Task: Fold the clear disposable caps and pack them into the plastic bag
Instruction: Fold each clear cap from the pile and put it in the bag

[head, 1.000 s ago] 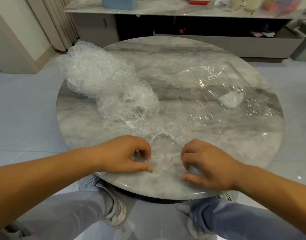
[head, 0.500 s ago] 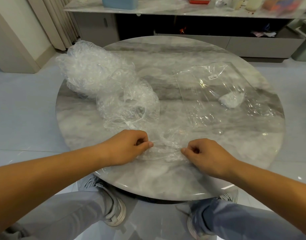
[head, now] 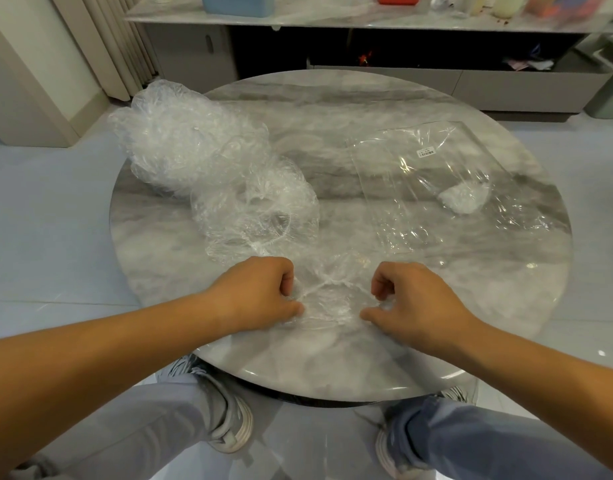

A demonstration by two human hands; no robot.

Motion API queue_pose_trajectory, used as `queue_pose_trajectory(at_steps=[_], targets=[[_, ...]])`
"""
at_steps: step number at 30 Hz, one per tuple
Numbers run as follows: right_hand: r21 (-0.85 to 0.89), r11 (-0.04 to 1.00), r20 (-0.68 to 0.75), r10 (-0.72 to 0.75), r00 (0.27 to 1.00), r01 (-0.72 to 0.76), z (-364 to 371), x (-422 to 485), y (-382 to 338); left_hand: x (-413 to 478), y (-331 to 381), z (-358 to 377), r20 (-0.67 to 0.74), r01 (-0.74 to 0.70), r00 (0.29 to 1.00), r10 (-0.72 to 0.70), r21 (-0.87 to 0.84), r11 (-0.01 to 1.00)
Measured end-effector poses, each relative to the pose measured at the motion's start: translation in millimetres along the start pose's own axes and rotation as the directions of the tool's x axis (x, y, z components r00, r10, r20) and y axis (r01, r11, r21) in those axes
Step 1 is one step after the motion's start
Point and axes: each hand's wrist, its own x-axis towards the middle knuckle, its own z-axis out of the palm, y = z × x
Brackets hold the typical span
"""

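One clear disposable cap (head: 331, 297) lies spread on the near part of the round marble table (head: 367, 372). My left hand (head: 260, 292) pinches its left edge and my right hand (head: 407, 297) pinches its right edge, fingers curled. A loose pile of crumpled clear caps (head: 201, 161) covers the table's left side. On the right lies a flat clear plastic bag (head: 447, 188) with a small white label, and a folded white bundle (head: 466, 200) shows inside it.
A long low cabinet (head: 384, 81) with a marble top stands behind the table, carrying a blue tub (head: 237, 3) and other items. Curtains hang at the far left. My knees and grey shoes (head: 228, 420) are under the table's near edge.
Both hands have shifted on the cap: they moved slightly apart and back toward me, thumbs now low on its near edge, and the cap lies more spread between them.
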Motion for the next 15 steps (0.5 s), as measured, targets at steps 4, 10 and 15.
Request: queue_pose_trajectory(at_steps=[4, 10, 15], targets=[[0.087, 0.985, -0.150, -0.133, 0.980, 0.147, -8, -1, -4, -2, 11, -14, -0.070, -0.001, 0.998, -0.006, -0.097, 0.995], [0.169, 0.950, 0.053, -0.275, 0.960, 0.263, 3, 4, -10, -7, 29, -4, 0.014, -0.029, 0.999, 0.035, -0.336, 0.941], [0.225, 0.964, 0.129, -0.172, 0.977, 0.140, 14, 11, -9, -3, 20, 11, 0.063, 0.068, 0.997, -0.047, -0.379, 0.923]])
